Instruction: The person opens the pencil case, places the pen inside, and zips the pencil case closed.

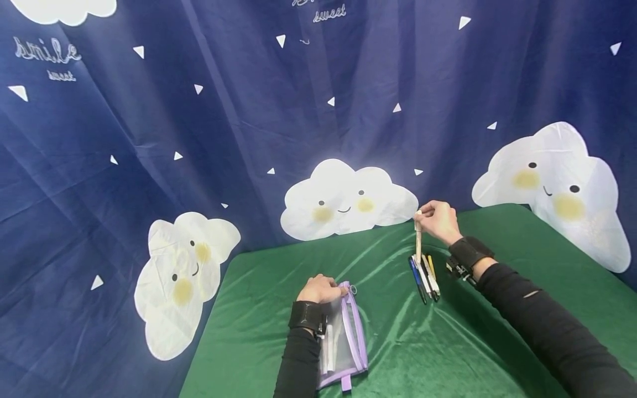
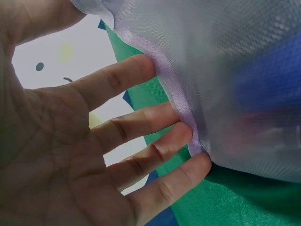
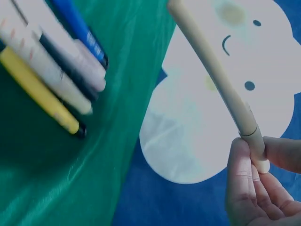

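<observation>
My right hand point(image 1: 438, 220) pinches a beige capped pen point(image 1: 418, 243) by its top end, with thumb and fingers around the cap in the right wrist view. The pen hangs upright above a small group of pens point(image 1: 424, 279) on the green cloth. My left hand point(image 1: 318, 289) holds the zip end of a translucent pencil pouch point(image 1: 343, 337) with lavender trim. Its fingertips lie along the lavender edge point(image 2: 176, 101) in the left wrist view. White pens point(image 1: 327, 348) and something blue point(image 2: 270, 77) show through the pouch mesh.
Green cloth point(image 1: 264, 309) covers the table. Among the loose pens are a blue pen point(image 3: 82, 30) and a yellow pen point(image 3: 40, 89), lying close together. Behind the table hangs a dark blue curtain point(image 1: 278, 127) with smiling white clouds.
</observation>
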### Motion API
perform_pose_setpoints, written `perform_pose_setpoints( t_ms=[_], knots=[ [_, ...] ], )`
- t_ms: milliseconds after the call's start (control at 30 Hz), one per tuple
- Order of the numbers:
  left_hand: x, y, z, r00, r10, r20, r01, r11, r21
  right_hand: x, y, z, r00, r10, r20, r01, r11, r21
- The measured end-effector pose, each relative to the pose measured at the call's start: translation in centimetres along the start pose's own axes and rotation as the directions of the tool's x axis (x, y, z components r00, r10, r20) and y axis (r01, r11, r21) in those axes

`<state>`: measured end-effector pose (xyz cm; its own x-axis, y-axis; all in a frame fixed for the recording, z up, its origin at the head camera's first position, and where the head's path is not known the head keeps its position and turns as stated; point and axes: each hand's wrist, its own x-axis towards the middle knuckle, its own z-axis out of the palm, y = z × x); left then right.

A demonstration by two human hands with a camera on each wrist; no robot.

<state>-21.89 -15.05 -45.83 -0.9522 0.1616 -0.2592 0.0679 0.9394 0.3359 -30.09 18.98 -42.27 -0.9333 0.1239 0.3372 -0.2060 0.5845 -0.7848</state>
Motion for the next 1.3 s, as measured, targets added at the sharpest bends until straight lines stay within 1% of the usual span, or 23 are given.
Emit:
perform_pose_setpoints(
  t_ms=[67, 167, 300, 467, 733, 933, 1200, 1300],
  knots=[
    [0.0, 0.0, 0.0, 1.0, 0.003, -0.004, -0.003, 1.0, 0.001, -0.1, -0.2, 0.3, 1.0, -0.001, 0.007, 0.001, 1.0, 0.025],
    [0.1, -0.1, 0.1, 1.0, 0.001, -0.004, -0.001, 1.0, -0.001, -0.4, -0.5, 0.6, 1.0, -0.014, -0.002, 0.014, 0.999, 0.037],
    [0.1, -0.2, 0.4, 1.0, -0.004, -0.002, 0.004, 1.0, -0.01, -0.7, -0.7, 1.0, 0.999, -0.026, -0.031, 0.027, 0.999, 0.031],
    [0.3, -0.2, 0.4, 1.0, 0.004, -0.008, -0.004, 1.0, -0.008, -1.0, -0.8, 1.5, 1.0, -0.015, -0.028, 0.016, 0.998, 0.065],
    [0.2, -0.1, 0.3, 1.0, 0.011, 0.0, -0.011, 1.0, -0.01, -1.5, -1.3, 2.3, 0.999, 0.048, 0.023, -0.05, 0.988, 0.146],
    [0.1, 0.0, -0.2, 1.0, 0.009, -0.004, -0.009, 1.0, 0.004, -1.6, -1.6, 3.1, 0.997, 0.062, 0.04, -0.068, 0.984, 0.165],
    [0.2, -0.2, 0.1, 1.0, 0.01, -0.006, -0.01, 1.0, -0.008, -2.5, -2.1, 4.2, 0.989, 0.105, 0.101, -0.128, 0.959, 0.251],
    [0.2, -0.3, 0.1, 1.0, 0.007, -0.005, -0.007, 1.0, -0.011, -2.7, -2.3, 4.7, 0.988, 0.103, 0.116, -0.131, 0.954, 0.269]
  ],
)
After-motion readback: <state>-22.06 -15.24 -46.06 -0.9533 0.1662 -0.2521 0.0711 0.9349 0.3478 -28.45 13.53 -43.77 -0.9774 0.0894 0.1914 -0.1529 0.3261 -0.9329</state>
